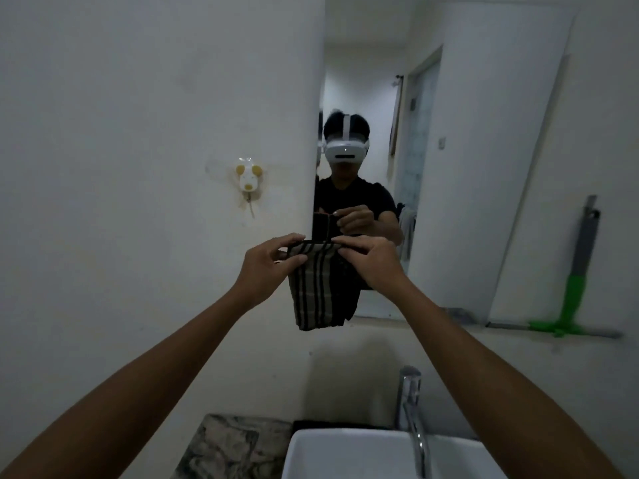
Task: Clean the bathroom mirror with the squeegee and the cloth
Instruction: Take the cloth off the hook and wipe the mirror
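Both hands hold a brown cloth with dark stripes by its top edge, in front of the mirror's lower left corner. My left hand pinches the top left corner, my right hand the top right. The cloth hangs down folded. The mirror is on the wall ahead and reflects a person with a headset. A squeegee with a green and grey handle leans upright against the wall to the right of the mirror, its blade resting on the ledge.
A white basin with a chrome tap lies below. A marbled counter is left of it. A small animal-shaped wall hook is on the left wall.
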